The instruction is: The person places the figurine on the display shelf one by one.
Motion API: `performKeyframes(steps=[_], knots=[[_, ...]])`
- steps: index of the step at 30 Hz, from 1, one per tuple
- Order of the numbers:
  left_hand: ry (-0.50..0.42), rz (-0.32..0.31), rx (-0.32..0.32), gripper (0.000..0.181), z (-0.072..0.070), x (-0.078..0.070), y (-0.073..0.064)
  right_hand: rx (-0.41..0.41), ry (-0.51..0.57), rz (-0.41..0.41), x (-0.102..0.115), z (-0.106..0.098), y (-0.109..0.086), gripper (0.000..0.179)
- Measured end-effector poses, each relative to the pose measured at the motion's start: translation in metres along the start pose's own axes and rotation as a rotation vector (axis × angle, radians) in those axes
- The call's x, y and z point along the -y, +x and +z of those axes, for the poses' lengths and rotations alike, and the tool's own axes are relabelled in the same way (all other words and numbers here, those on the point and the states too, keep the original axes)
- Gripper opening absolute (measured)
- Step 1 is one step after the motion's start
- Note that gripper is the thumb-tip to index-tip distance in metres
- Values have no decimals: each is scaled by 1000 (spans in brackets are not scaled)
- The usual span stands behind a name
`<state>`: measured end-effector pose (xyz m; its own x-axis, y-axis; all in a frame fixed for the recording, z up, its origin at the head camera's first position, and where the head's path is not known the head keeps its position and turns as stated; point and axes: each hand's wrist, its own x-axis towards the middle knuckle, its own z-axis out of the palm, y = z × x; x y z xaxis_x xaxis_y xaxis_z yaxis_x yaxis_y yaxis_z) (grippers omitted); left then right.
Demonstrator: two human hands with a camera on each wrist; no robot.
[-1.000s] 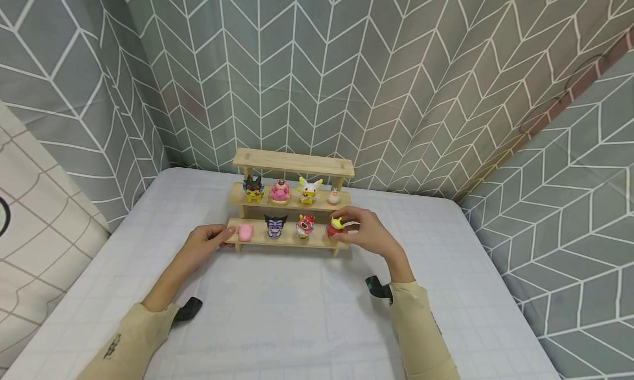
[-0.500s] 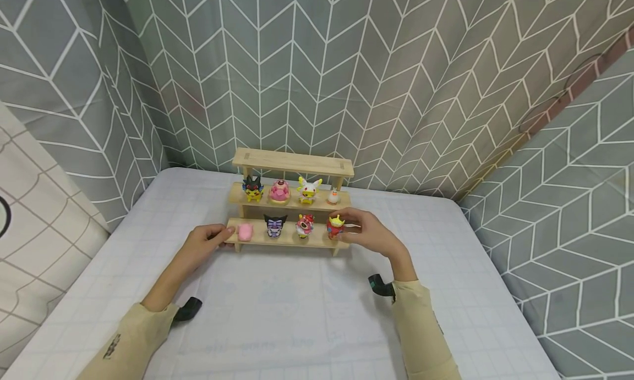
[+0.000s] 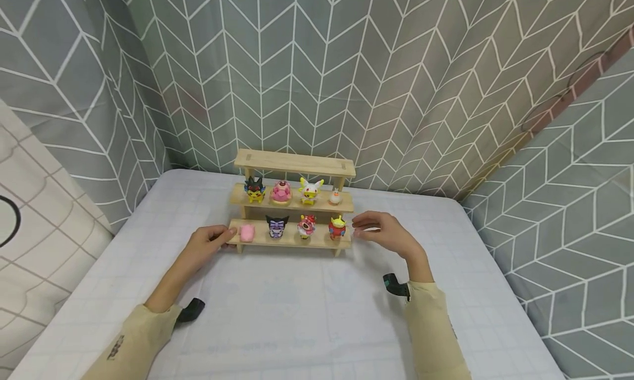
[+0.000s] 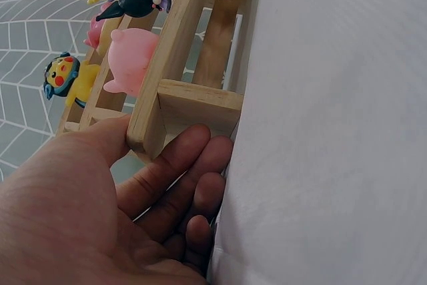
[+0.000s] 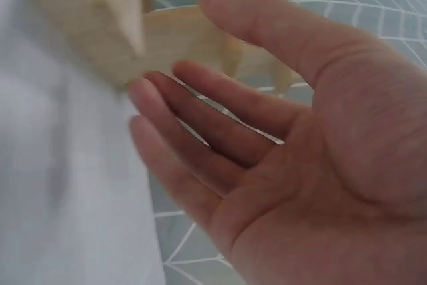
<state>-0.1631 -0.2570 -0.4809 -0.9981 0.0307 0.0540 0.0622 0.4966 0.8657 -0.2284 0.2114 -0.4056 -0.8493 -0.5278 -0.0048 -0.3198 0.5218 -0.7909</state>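
Observation:
A three-tier wooden display shelf (image 3: 292, 159) stands on the table. My left hand (image 3: 204, 247) pinches the left end of its lowest board, thumb at the board's edge and fingers curled underneath, as the left wrist view shows. Close by on that board sits a pink pig-like figurine (image 4: 132, 61). My right hand (image 3: 388, 234) is just off the shelf's right end, fingers loosely extended and holding nothing. Nearest to it on the lowest board stands a red figurine with a yellow head (image 3: 338, 228). Only blurred bits of that figurine appear in the right wrist view.
Between the pig and the red figurine stand a black-and-purple figurine (image 3: 277, 226) and a pink-and-red one (image 3: 306, 226). The middle board (image 3: 322, 205) bears several more, including a small white one (image 3: 335, 197). A patterned curtain (image 3: 307, 83) hangs behind the white-covered table (image 3: 287, 314).
My right hand has let go of the red figurine and moved right, off the shelf's end. The figurine stands on the lowest board. My left hand keeps its hold on the shelf.

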Motion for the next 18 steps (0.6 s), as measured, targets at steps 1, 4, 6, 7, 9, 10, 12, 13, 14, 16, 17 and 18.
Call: performKeyframes(steps=[1,4,6,7,9,10,12,13,14,16,17,18], knots=[[-4,-2,1,36,0,-1,0,-23,-21,8,-3,0,-2,39],[-7,-8,-3,37,2,-3,0,-126,-99,43,-13,0,-9,42],[14,0,-7,36,2,-4,-1,-211,-164,58,-21,0,-16,45],[33,6,-12,37,2,-5,-1,-249,-195,66,-24,0,-21,46],[82,29,-26,36,2,-7,-2,-302,-264,88,-31,-1,-30,48],[109,44,-37,36,1,-8,-2,-316,-300,101,-34,-2,-34,50],[166,78,-69,35,-1,-10,-3,-315,-355,130,-40,-3,-41,55],[191,95,-82,34,-2,-11,-3,-309,-378,146,-41,-4,-44,59],[215,109,-92,34,-3,-11,-4,-302,-399,162,-43,-6,-47,63],[262,141,-115,34,-7,-12,-6,-298,-437,182,-44,-8,-52,70],[285,151,-126,34,-9,-12,-8,-305,-453,186,-44,-10,-54,72],[306,159,-137,34,-12,-11,-10,-317,-473,186,-44,-12,-57,74]])
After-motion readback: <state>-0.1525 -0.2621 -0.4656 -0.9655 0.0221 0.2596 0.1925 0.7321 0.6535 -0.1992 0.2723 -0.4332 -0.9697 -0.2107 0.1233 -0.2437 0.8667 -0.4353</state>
